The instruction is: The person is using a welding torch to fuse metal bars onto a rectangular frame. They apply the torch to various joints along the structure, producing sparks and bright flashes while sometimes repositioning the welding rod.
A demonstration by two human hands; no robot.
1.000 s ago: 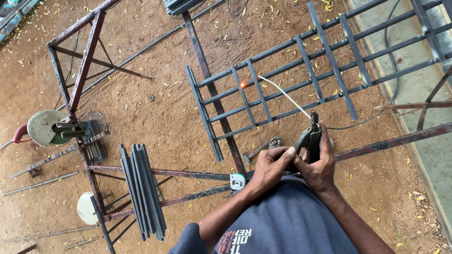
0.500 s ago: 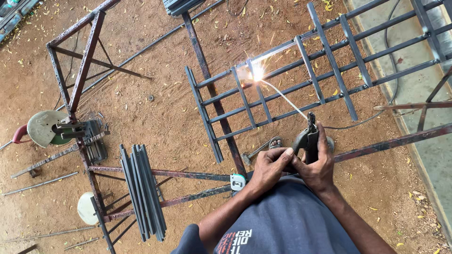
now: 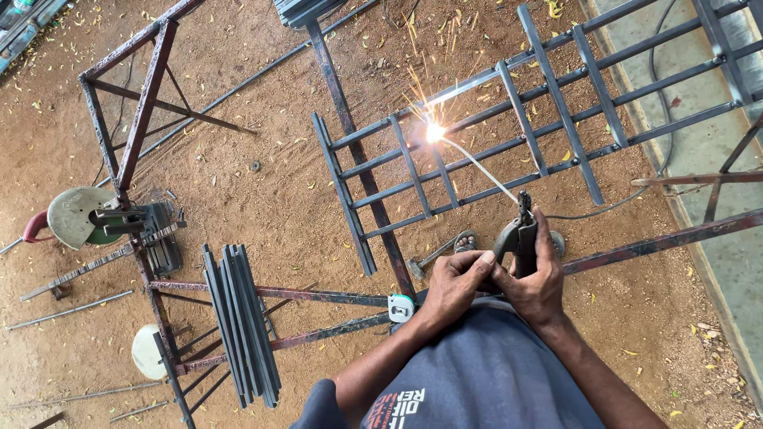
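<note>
My right hand (image 3: 539, 280) grips a dark welding electrode holder (image 3: 520, 232), and my left hand (image 3: 455, 284) closes on it from the left. A thin white electrode rod (image 3: 477, 165) runs from the holder up and left to a grey steel grille (image 3: 560, 119) lying on the dirt. At the rod's tip a bright arc (image 3: 435, 133) burns on a joint of two grille bars, and orange sparks fly upward from it.
A rusty steel stand (image 3: 318, 296) carries a stack of grey bars (image 3: 240, 322) and a tape measure (image 3: 401, 307). A hammer (image 3: 435, 256) lies near my foot. A chop saw (image 3: 83, 216) stands at left, a rusty frame (image 3: 139, 99) behind it. A cable (image 3: 658, 119) crosses the concrete strip at right.
The rod tip went from a faint glow to a bright arc, and sparks now spray from the grille joint. Both hands have stayed on the holder in the same spot.
</note>
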